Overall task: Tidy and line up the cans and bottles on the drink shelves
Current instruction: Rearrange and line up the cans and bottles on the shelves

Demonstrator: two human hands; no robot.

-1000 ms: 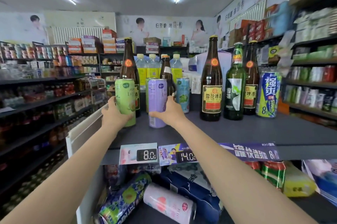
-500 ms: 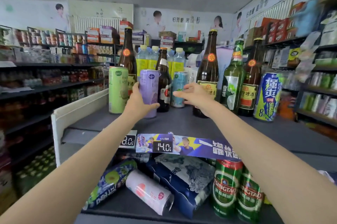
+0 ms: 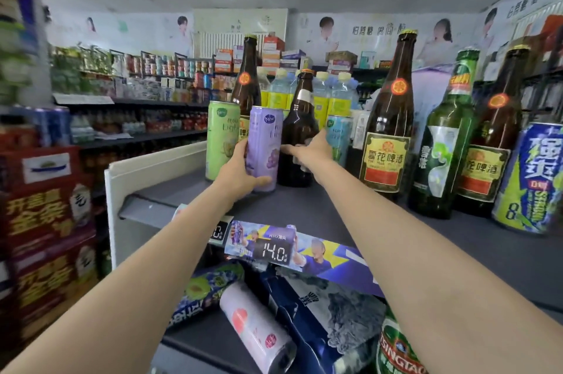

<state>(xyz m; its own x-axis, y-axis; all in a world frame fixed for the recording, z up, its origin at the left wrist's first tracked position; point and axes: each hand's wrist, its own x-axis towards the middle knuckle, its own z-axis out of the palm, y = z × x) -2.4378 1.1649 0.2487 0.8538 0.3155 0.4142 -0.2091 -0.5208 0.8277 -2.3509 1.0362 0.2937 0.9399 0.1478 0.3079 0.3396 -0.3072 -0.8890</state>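
Shop shelving carries the drinks on a grey shelf (image 3: 350, 209). Left hand (image 3: 236, 174) wraps the upright purple can (image 3: 263, 148) low on its wall; right hand (image 3: 310, 151) touches the short brown bottle (image 3: 298, 136), grip unclear. Glass is likely heavy, slick and fragile: hold mid-body.

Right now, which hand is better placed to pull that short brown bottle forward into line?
Right. The right hand already touches the short brown bottle, while the left hand grips the purple can.
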